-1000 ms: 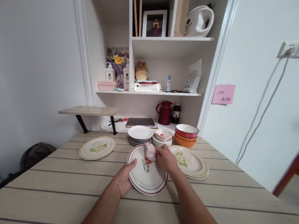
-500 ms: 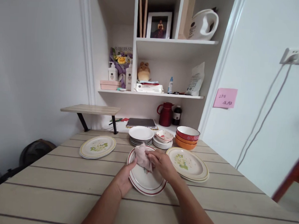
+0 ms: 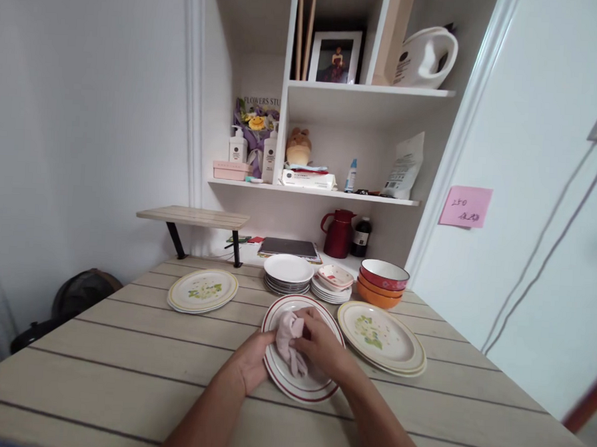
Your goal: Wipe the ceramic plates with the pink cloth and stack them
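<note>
A white plate with red rings round its rim [image 3: 304,392] is tilted up a little in front of me. My left hand [image 3: 255,361] grips its left edge, thumb over the rim and the other fingers out of sight beneath. A pale pink cloth [image 3: 288,340] lies bunched on the plate's face, pinched in the fingers of my right hand [image 3: 321,341]. To the right, close by my right forearm, is a stack of oval plates with a green floral print [image 3: 397,342]. Similar floral plates [image 3: 202,290] lie at the left.
Behind the plate stand a stack of round white plates [image 3: 289,268], small plates topped by square dishes [image 3: 334,277], and stacked red and orange bowls [image 3: 381,288]. Farther back are a red jug [image 3: 338,233], a dark bottle [image 3: 360,237] and a raised wooden shelf [image 3: 193,217] on black legs.
My right hand has drawn the cloth lower on the plate, and the cloth has crumpled into a different shape. My left hand keeps the plate's edge. The camera view has turned slightly left.
</note>
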Action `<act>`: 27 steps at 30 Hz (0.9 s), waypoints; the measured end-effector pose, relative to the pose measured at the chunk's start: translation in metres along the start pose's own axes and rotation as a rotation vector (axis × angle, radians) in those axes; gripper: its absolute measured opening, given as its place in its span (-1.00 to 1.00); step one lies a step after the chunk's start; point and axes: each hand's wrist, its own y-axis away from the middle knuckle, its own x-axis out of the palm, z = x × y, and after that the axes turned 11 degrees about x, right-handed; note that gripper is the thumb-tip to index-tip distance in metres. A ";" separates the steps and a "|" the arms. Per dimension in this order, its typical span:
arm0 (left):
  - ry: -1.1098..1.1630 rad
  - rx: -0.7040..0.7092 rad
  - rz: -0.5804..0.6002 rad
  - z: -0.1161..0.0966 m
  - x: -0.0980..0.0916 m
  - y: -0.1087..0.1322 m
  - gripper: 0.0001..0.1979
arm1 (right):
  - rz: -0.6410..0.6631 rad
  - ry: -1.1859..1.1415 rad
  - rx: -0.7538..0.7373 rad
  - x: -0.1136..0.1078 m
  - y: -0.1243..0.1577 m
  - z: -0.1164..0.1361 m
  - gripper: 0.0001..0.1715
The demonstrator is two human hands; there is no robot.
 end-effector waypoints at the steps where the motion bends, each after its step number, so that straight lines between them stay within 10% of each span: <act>1: -0.001 0.010 -0.019 0.000 -0.001 0.000 -0.65 | -0.018 0.012 -0.028 -0.001 0.000 0.001 -0.74; 9: -0.024 -0.042 -0.062 -0.006 -0.002 0.005 -0.47 | -0.478 0.287 0.164 -0.023 -0.005 -0.009 -0.41; 21: 0.012 -0.045 -0.038 -0.008 -0.006 0.002 -0.47 | -0.032 0.190 0.107 -0.038 -0.001 -0.027 -0.39; 27: 0.000 -0.032 -0.103 -0.007 -0.004 -0.001 -0.49 | -0.121 0.122 0.158 -0.033 0.000 -0.022 -0.71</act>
